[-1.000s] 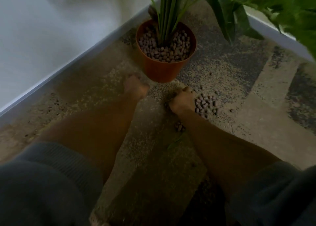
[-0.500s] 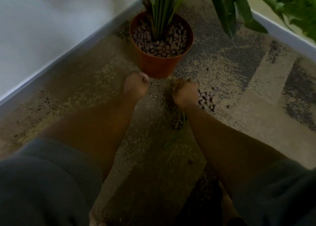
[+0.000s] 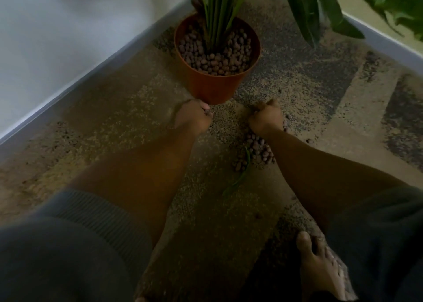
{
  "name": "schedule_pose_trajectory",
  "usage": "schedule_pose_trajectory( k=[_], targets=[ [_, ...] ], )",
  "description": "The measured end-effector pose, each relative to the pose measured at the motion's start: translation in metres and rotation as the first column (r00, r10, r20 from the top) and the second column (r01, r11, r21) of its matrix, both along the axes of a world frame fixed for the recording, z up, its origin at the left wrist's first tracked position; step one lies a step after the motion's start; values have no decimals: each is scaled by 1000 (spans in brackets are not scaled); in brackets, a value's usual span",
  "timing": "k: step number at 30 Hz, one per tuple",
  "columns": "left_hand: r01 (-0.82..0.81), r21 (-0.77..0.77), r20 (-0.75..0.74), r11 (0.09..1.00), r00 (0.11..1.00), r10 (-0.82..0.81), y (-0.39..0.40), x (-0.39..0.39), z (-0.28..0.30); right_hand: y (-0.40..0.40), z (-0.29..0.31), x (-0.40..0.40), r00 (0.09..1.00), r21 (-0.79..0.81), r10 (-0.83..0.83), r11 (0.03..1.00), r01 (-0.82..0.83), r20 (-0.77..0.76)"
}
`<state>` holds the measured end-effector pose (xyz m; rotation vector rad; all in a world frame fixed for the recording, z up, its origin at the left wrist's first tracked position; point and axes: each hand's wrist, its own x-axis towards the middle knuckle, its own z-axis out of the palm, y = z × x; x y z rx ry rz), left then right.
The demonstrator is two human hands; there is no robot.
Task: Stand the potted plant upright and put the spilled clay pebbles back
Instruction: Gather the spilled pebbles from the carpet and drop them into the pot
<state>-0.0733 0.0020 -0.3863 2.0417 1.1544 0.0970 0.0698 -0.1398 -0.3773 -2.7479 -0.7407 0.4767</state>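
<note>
The orange pot (image 3: 212, 85) stands upright on the patterned carpet near the wall. Green stalks (image 3: 219, 11) rise from it, and its top is filled with brown clay pebbles (image 3: 215, 58). A small heap of spilled pebbles (image 3: 257, 152) lies on the carpet under my right forearm, with a few strays to the right. My left hand (image 3: 192, 117) is curled into a fist just below the pot's base, with pebbles showing at the fingertips. My right hand (image 3: 265, 116) is also fisted, a little right of the pot's base; most of what it holds is hidden.
A thin fallen leaf (image 3: 239, 179) lies beside the heap. Broad leaves of another plant (image 3: 318, 15) hang over the top right. A white wall and grey baseboard (image 3: 96, 67) run along the left and far sides. A bare foot (image 3: 320, 269) rests at the lower right.
My right hand has lifted off the spilled heap, closed, and moved up toward the pot. The left fist has edged closer to the pot's base. The view has shifted toward the pot.
</note>
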Motion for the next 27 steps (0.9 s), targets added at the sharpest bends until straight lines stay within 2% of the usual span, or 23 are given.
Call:
schedule_pose_trajectory(
  k=[7, 11, 14, 18, 20, 22, 24, 27],
  targets=[
    [13, 108, -121, 994, 993, 0, -10, 5, 11, -6, 4, 5, 996, -77, 90, 993, -90, 5],
    [67, 44, -121, 997, 991, -61, -11, 3, 13, -9, 9, -4, 981, -131, 187, 973, -191, -46],
    [113, -33, -81, 993, 990, -115, -16, 1, 9, -10, 9, -15, 958, -104, 272, 954, -281, -95],
    [200, -111, -27, 973, 979, -204, -22, -4, 2, -11, 10, -25, 920, -154, 360, 911, -382, -151],
    [134, -91, 18, 987, 991, -133, -25, -7, -2, -10, 13, -29, 900, -135, 387, 899, -417, -201],
    [-7, -65, 60, 998, 998, 11, -29, -10, -6, -10, 14, -31, 893, -98, 377, 907, -410, -246],
    [-142, -60, 83, 988, 986, 147, -29, -11, -7, -11, 13, -33, 911, -77, 364, 920, -384, -194],
    [-227, -67, 74, 972, 970, 231, -24, -9, -5, -14, 9, -32, 923, -130, 372, 914, -383, -102]
  ],
)
